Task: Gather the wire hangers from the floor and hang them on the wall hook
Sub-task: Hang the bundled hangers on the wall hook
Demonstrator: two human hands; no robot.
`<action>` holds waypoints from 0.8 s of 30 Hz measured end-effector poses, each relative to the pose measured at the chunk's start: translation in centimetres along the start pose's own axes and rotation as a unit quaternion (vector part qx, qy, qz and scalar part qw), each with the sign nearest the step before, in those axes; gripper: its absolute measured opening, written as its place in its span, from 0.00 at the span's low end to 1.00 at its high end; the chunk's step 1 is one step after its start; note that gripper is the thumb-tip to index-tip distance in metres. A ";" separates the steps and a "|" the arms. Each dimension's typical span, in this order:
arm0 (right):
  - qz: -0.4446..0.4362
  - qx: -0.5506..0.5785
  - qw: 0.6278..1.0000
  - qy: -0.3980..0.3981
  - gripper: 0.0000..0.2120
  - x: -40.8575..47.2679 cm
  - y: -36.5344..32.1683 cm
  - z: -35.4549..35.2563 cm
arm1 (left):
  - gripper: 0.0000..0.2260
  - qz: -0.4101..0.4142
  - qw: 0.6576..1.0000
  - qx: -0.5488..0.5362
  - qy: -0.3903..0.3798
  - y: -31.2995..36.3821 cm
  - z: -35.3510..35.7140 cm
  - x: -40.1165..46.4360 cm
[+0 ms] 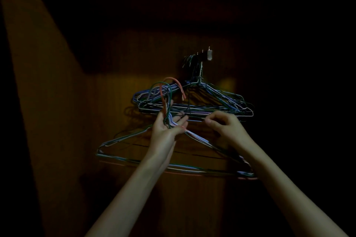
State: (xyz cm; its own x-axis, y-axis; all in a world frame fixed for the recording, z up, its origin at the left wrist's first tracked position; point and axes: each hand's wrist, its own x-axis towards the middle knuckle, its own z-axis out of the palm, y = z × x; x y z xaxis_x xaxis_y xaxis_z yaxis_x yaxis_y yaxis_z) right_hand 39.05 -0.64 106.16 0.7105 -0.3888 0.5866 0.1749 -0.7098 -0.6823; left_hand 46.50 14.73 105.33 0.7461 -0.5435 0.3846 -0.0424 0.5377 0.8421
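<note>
While the room lies very dark, a bundle of wire hangers (173,167) hangs from the left hand (167,128), their necks gathered across the upturned palm and their triangular bodies spreading toward 6 o'clock below the wrist. Their hooks, among them a red hook (174,82) and a green one, rise toward 12 o'clock above the fingers. This left hand is raised palm-up with the fingers loosely bent round the necks, holding the bundle. At 3 o'clock from it, the right hand (224,124) is lifted to the same height, its fingers curled and pinching at a wire near the lower bars of a second cluster of hangers (202,106); which hanger it pinches cannot be told. That cluster already hangs from the wall hook (207,55) at 1 o'clock from the hands, against a wooden wall (115,63). Two hands and two groups of hangers show; the wires overlap too much in the dimness to count singly.
</note>
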 end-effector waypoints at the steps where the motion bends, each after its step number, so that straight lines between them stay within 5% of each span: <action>1: -0.001 0.000 1.000 -0.003 0.09 -0.2 -0.2 -0.1 | 0.30 0.001 1.000 0.000 0.001 0.1 0.0 -0.2; 8: -0.023 0.087 0.994 -0.063 0.07 -1.7 -2.5 1.1 | 0.31 -0.035 0.998 0.029 -0.047 -0.1 0.7 -2.4; 13: 0.037 0.144 0.988 -0.036 0.11 -2.6 -2.9 1.7 | 0.36 -0.061 0.997 0.009 -0.045 -0.1 0.7 -3.7; 19: 0.124 0.119 0.984 0.043 0.10 -3.4 -1.6 1.1 | 0.36 -0.073 0.996 0.005 -0.059 -0.1 -0.2 -5.6; 24: 0.148 0.004 0.989 0.000 0.09 -4.6 -0.2 1.4 | 0.35 -0.081 0.994 0.007 -0.070 0.2 -0.8 -6.8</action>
State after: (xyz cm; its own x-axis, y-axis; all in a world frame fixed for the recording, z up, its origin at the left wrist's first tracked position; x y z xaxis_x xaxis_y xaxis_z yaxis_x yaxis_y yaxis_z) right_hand 36.65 2.09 102.95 0.7315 -0.5790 0.3599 -0.0360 -0.5600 -0.8277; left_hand 41.96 19.05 102.52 0.6446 -0.7071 0.2907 0.0609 0.4265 0.9024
